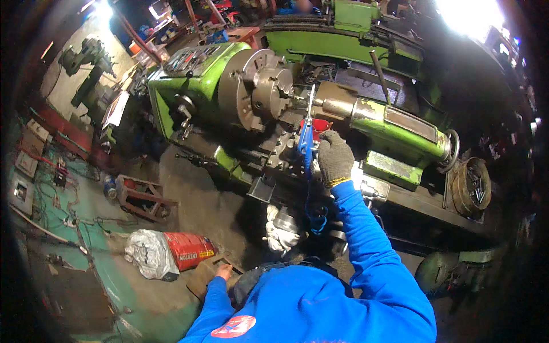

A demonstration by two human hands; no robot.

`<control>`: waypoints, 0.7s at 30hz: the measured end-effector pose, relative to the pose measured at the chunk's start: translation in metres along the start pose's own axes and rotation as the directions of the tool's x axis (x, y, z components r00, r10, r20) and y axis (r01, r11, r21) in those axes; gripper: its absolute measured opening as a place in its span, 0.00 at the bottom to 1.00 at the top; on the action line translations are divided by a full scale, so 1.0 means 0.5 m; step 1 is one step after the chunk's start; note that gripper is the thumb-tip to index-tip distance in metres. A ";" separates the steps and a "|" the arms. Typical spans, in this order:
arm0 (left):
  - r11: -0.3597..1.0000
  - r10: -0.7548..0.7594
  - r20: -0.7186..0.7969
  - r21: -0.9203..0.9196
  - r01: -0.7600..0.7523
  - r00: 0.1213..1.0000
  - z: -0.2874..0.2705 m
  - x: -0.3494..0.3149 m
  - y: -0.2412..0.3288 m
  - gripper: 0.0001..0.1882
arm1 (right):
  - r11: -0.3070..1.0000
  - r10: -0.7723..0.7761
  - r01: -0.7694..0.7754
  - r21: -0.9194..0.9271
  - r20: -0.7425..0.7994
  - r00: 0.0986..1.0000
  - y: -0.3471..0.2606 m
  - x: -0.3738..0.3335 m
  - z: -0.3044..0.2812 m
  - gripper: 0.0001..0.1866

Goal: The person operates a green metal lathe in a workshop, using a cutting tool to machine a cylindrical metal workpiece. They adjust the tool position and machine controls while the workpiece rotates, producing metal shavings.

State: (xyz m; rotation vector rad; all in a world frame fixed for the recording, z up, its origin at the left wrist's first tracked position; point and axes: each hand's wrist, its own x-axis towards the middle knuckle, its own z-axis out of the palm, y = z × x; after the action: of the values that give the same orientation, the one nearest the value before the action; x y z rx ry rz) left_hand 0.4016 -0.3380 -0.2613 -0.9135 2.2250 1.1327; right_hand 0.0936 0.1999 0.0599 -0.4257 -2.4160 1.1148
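Right hand (336, 158), grey knit glove: fingers curled above the lathe carriage (281, 150); grasping or merely resting, cannot tell. Blue tool (306, 140), pale slender tip: just left of these fingers. Red item (321, 128): just beyond them. Chuck (269, 94), round, grey metal: beyond, to their left. Tailstock (400, 124), green: beyond, to their right. White cloth (278, 239): left, nearer the body. Left hand (223, 271), bare: beside brown board (201, 279); finger closure cannot be told. Sack (171, 251), red and silver: left of its fingers.
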 end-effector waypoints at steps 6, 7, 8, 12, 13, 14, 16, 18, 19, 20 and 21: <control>0.872 -0.064 0.126 0.489 -0.006 0.990 0.011 -0.059 -0.124 0.25 | 0.997 -0.078 0.079 0.026 -0.039 0.996 0.012 0.010 0.012 0.12; 0.851 -0.058 0.152 0.525 -0.031 0.987 0.010 -0.056 -0.154 0.25 | 0.996 -0.066 0.065 0.055 0.009 0.998 -0.003 0.005 0.004 0.13; 0.835 -0.046 0.178 0.546 -0.059 0.983 0.008 -0.046 -0.173 0.25 | 0.997 -0.055 0.055 0.057 -0.001 0.998 -0.003 0.006 0.006 0.14; 0.868 -0.015 0.222 0.487 -0.098 0.975 0.020 0.033 -0.191 0.26 | 0.997 -0.050 0.050 0.052 -0.013 0.999 0.015 0.011 0.014 0.16; 0.901 -0.013 0.224 0.425 -0.086 0.974 0.030 0.062 -0.190 0.26 | 0.998 -0.045 0.045 0.033 -0.016 0.999 0.011 0.011 0.012 0.17; 0.941 -0.032 0.222 0.335 -0.045 0.975 0.024 0.089 -0.182 0.26 | 0.999 -0.024 0.025 0.020 -0.018 1.000 0.004 0.006 0.009 0.17; 0.994 -0.030 0.208 0.105 0.008 0.978 0.026 0.142 -0.160 0.27 | 0.999 0.030 -0.030 0.020 -0.009 1.000 -0.008 0.005 0.002 0.17; 0.939 0.233 0.125 0.230 -0.257 0.964 0.035 0.177 -0.117 0.28 | 0.999 0.040 -0.040 -0.021 -0.030 0.999 0.005 0.010 0.004 0.17; 0.918 0.200 0.180 0.310 -0.249 0.963 0.025 0.207 -0.096 0.27 | 1.000 -0.003 0.002 -0.022 -0.055 0.998 0.008 0.007 0.007 0.17; 0.890 0.158 0.227 0.388 -0.238 0.961 0.018 0.230 -0.097 0.26 | 0.999 0.009 -0.011 -0.044 -0.051 0.999 -0.004 0.000 0.013 0.17; 0.900 0.244 0.240 0.306 -0.312 0.940 0.009 0.248 -0.102 0.25 | 0.997 0.021 -0.024 -0.066 -0.049 0.999 -0.019 -0.005 0.016 0.17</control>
State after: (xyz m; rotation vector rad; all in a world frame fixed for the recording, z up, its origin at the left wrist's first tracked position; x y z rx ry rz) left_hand 0.3576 -0.3989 -0.3724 -0.3309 2.3335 0.8667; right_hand 0.0908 0.1877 0.0617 -0.4972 -2.4174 1.0235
